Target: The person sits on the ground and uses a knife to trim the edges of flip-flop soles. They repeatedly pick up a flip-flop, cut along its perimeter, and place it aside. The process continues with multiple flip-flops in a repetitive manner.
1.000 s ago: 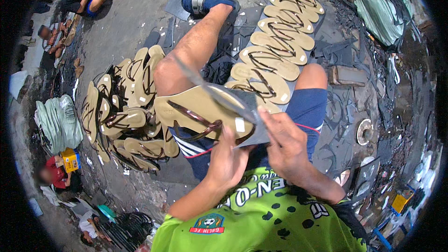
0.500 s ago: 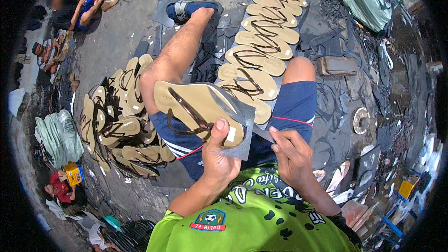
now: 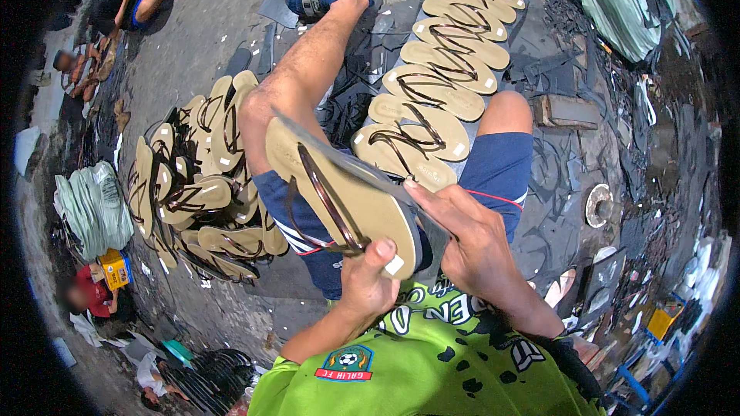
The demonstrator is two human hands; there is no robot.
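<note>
My left hand [image 3: 368, 279] is closed around the heel end of a tan flip-flop [image 3: 339, 192] with a dark brown glossy strap, the thumb lying beside a white label. The flip-flop is tilted above my lap, its toe end pointing away from me. Along its right side a dark grey sheet edge [image 3: 361, 169] sticks out past the tan sole. Beside that edge, my right hand [image 3: 479, 240] is closed with its fingertips pinched together near the strip. What sits between those fingers is too small and covered to make out.
A long overlapping row of tan flip-flops [image 3: 451, 65] lies ahead between my legs. To the left is a loose heap of similar flip-flops [image 3: 202, 194]. Dark scraps [image 3: 543, 166] litter the ground. A brown block [image 3: 569, 112] lies right; other people sit at far left.
The flip-flop has turned and tilted, and the pale grey corner of sheet by its heel no longer shows. My right hand has moved up and left along its edge; the thin grey blade is now hidden.
</note>
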